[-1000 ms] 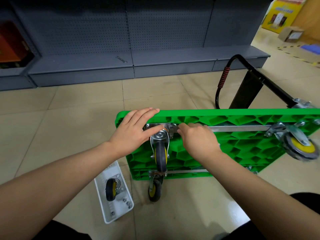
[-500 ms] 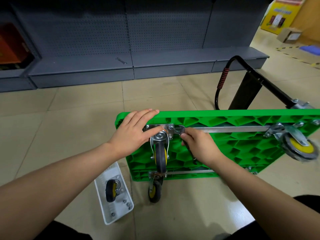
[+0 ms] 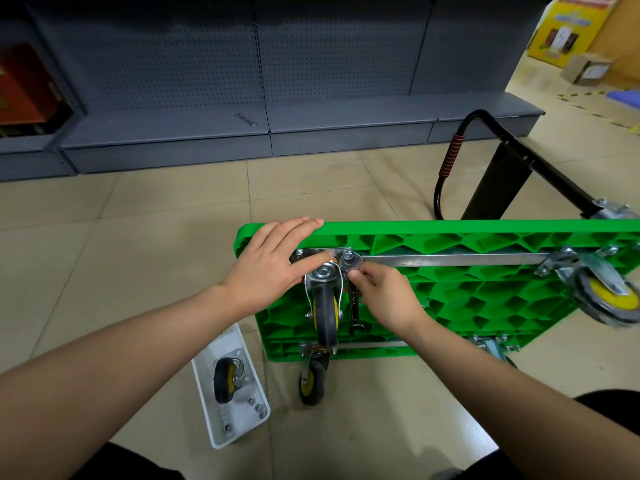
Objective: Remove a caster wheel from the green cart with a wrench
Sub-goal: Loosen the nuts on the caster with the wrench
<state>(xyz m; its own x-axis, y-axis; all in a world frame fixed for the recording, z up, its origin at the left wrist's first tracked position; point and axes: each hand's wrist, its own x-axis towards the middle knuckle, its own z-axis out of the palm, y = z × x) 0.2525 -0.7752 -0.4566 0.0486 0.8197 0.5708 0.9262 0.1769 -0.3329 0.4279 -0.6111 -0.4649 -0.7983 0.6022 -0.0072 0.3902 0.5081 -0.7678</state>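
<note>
A white tray (image 3: 212, 371) lies on a beige tiled floor (image 3: 121, 216), holding a loose wheel (image 3: 227, 379) and several nuts (image 3: 257, 407). Behind, grey pegboard shelving (image 3: 263, 74) carries a spanner (image 3: 245, 119). A cardboard box (image 3: 585, 68) sits far right beside a yellow display (image 3: 568, 26).

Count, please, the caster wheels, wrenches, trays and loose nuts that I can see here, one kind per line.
Caster wheels: 5, four on the green cart, one in the white tray
Wrenches: 2, one at the right hand, one on the shelf
Trays: 1
Loose nuts: 4
Total: 12
</note>
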